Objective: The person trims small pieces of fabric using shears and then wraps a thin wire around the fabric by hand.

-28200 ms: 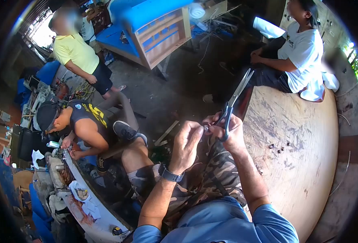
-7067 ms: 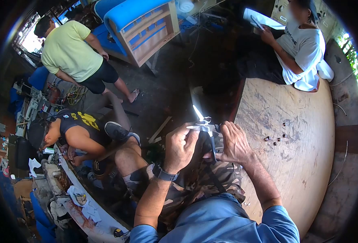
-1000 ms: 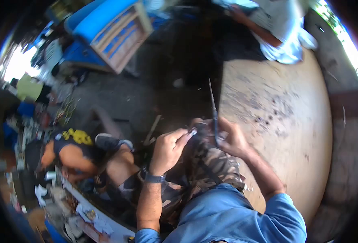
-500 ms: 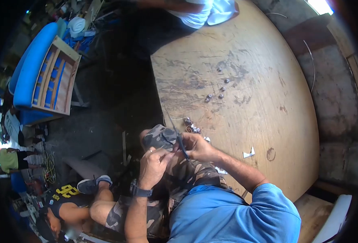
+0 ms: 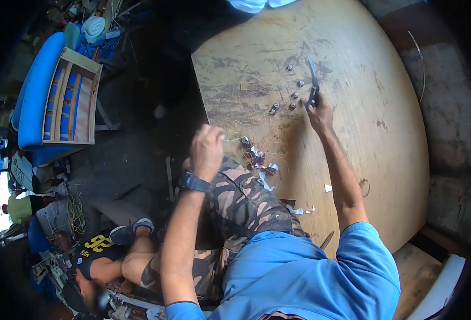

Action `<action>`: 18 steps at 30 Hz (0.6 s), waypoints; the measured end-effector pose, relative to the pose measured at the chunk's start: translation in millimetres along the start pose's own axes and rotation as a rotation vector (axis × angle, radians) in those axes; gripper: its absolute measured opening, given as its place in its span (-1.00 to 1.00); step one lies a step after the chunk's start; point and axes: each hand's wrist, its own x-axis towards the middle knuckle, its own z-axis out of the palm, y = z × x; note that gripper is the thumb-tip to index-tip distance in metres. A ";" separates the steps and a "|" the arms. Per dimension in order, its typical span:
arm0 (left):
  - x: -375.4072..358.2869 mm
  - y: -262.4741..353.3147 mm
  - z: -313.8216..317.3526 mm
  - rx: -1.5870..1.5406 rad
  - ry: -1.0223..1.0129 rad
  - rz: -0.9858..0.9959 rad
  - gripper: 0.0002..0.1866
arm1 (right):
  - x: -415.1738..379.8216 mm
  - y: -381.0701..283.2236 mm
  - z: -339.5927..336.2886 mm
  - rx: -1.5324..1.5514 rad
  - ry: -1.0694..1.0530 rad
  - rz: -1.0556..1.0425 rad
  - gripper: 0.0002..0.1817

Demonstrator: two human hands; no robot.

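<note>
My right hand is closed round the dark handles of a pair of scissors, whose blades point away over the wooden table. Several small dark round pieces lie just left of them. My left hand, wearing a dark watch, is raised above my knee by the table's left edge. Its fingers are curled together, and whatever they may hold is too small to make out. Between the hands lie white and dark scraps and thin loose strands.
A blue upholstered frame stands on the floor at the left. A person in a dark jersey sits at the lower left. White cloth shows at the table's far edge. More white scraps lie near my right forearm.
My hands have moved apart. The right one has carried the scissors forward and right over the table, while the left has risen forward from my lap. The view has shifted slightly.
</note>
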 end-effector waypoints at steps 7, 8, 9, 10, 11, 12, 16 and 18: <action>-21.9 -31.3 89.1 -0.156 -0.236 -0.165 -0.71 | -89.1 -5.1 -32.0 0.334 -0.158 0.032 -0.47; -20.0 -30.0 97.2 -0.220 -0.214 -0.153 -0.64 | -100.8 -6.7 -33.7 0.337 -0.200 0.053 -0.48; -17.2 -26.6 101.0 -0.155 -0.222 -0.064 -0.60 | -111.2 -8.7 -35.1 0.339 -0.241 0.075 -0.48; -14.8 -23.4 103.6 -0.089 -0.230 0.026 -0.55 | -119.8 -18.7 -40.8 0.358 -0.293 0.126 -0.48; -12.3 -21.4 104.9 -0.022 -0.238 0.117 -0.50 | -127.9 -21.3 -39.2 0.402 -0.288 0.104 -0.48; -9.8 -24.1 108.0 -0.021 -0.295 0.142 -0.57 | -134.1 -25.3 -39.9 0.429 -0.331 0.114 -0.49; -10.4 -26.4 105.3 -0.143 -0.231 0.038 -0.79 | -154.4 -52.3 -43.8 0.512 -0.512 0.077 -0.61; -16.9 -16.7 95.7 -0.241 -0.163 -0.063 -0.79 | -162.1 -59.8 -40.3 0.486 -0.581 0.017 -0.62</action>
